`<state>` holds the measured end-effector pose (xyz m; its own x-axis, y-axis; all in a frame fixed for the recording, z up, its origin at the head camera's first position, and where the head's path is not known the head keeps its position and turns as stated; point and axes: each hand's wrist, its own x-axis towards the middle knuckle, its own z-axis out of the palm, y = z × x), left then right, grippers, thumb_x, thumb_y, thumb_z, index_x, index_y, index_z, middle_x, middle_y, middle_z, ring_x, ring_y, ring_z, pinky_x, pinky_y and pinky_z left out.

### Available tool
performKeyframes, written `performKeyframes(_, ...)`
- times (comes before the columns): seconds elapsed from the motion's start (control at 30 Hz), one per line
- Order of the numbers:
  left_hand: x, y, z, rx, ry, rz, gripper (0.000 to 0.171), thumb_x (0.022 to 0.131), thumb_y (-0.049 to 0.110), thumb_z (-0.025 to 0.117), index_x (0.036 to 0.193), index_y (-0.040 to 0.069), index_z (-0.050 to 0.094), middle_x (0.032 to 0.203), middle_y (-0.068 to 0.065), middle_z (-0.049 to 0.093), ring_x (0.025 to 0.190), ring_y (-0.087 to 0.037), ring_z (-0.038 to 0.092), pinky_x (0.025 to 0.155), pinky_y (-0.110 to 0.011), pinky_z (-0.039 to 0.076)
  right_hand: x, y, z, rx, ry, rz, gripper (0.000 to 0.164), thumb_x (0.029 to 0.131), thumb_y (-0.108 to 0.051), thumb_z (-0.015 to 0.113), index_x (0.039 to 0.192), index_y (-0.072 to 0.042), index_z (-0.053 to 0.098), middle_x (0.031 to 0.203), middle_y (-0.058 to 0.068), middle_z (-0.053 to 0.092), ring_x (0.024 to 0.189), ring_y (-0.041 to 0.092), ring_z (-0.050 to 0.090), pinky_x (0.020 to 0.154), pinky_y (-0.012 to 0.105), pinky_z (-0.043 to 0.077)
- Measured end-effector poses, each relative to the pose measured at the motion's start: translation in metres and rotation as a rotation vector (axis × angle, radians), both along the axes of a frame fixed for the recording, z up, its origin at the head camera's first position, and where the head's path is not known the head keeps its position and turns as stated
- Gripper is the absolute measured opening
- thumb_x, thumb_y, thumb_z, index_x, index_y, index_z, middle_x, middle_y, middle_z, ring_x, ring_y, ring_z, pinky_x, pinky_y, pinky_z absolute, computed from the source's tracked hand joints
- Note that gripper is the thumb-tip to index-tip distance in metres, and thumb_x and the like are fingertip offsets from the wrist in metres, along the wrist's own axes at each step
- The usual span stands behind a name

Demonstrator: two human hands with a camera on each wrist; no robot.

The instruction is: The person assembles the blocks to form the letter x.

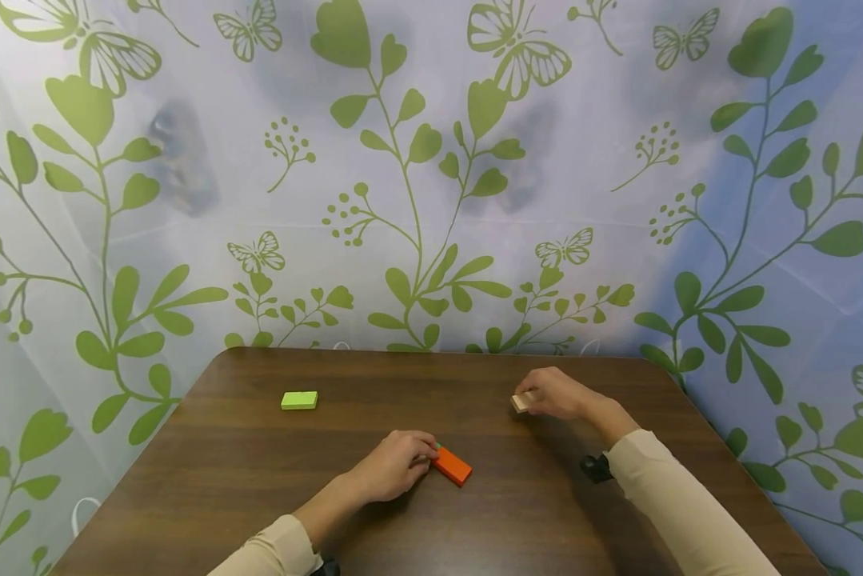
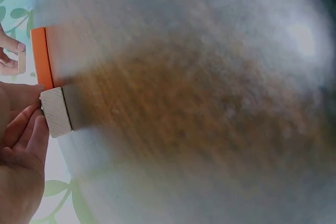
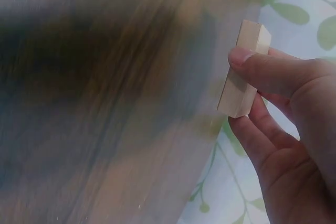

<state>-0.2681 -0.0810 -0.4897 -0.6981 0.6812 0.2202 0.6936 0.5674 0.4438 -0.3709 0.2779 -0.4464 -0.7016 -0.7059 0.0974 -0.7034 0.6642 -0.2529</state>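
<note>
My right hand (image 1: 557,392) pinches a plain pale wooden block (image 3: 239,85) between thumb and fingers, over the right part of the table. At the middle, my left hand (image 1: 397,464) holds a small block with a pale wood-grain end (image 2: 56,112); the hand mostly hides it in the head view, where only a sliver of green shows by the fingertips. An orange block (image 1: 453,466) lies on the table right beside that block, its end at the left fingertips.
A lime-green block (image 1: 299,400) lies on the left back part of the brown wooden table (image 1: 258,472). Behind the table's far edge hangs a white curtain (image 1: 301,264) with green leaves and butterflies. Dark wrist straps (image 1: 595,469) show at the sleeves.
</note>
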Motion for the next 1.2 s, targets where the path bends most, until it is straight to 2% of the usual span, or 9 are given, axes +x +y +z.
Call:
performKeyframes(0.17, 0.000, 0.000, 0.001, -0.018, -0.001, 0.014, 0.019, 0.096, 0.004, 0.072, 0.114, 0.005, 0.079, 0.124, -0.001, 0.069, 0.118, -0.016, 0.064, 0.103, -0.050, 0.047, 0.000, -0.009, -0.002, 0.017, -0.003, 0.029, 0.029, 0.085, -0.005, 0.083, 0.113, -0.003, 0.077, 0.109, 0.010, 0.070, 0.100, 0.029, 0.065, 0.085, 0.048, 0.052)
performKeyframes(0.47, 0.002, 0.001, 0.002, -0.003, 0.009, 0.000, 0.019, 0.095, 0.002, 0.073, 0.113, 0.003, 0.079, 0.123, -0.005, 0.070, 0.118, -0.019, 0.064, 0.103, -0.051, 0.048, -0.001, -0.016, -0.003, 0.030, -0.016, 0.030, 0.028, 0.086, -0.006, 0.083, 0.113, -0.005, 0.077, 0.110, 0.008, 0.070, 0.102, 0.028, 0.064, 0.087, 0.048, 0.052)
performKeyframes(0.73, 0.001, 0.001, 0.000, 0.008, 0.003, -0.002, 0.020, 0.096, 0.001, 0.072, 0.114, 0.002, 0.079, 0.124, -0.006, 0.069, 0.118, -0.019, 0.065, 0.099, -0.039, 0.052, 0.001, -0.023, -0.003, 0.027, -0.037, 0.036, 0.028, 0.087, -0.006, 0.083, 0.114, -0.006, 0.076, 0.113, 0.007, 0.070, 0.104, 0.027, 0.064, 0.088, 0.047, 0.052)
performKeyframes(1.0, 0.001, 0.002, -0.002, 0.016, 0.007, -0.003, 0.020, 0.095, 0.001, 0.073, 0.114, 0.003, 0.079, 0.124, -0.005, 0.069, 0.117, -0.019, 0.065, 0.098, -0.038, 0.052, 0.003, -0.034, -0.003, 0.029, -0.004, 0.092, 0.027, 0.087, -0.006, 0.083, 0.113, -0.006, 0.077, 0.108, 0.006, 0.070, 0.099, 0.024, 0.064, 0.086, 0.045, 0.053)
performKeyframes(1.2, 0.002, 0.002, -0.001, 0.023, 0.005, 0.007, 0.020, 0.094, 0.000, 0.073, 0.113, 0.003, 0.079, 0.124, -0.006, 0.069, 0.117, -0.020, 0.065, 0.098, -0.038, 0.052, 0.004, -0.045, -0.004, 0.025, -0.022, 0.101, 0.026, 0.088, -0.008, 0.083, 0.113, -0.007, 0.077, 0.108, 0.004, 0.069, 0.098, 0.021, 0.063, 0.085, 0.043, 0.053)
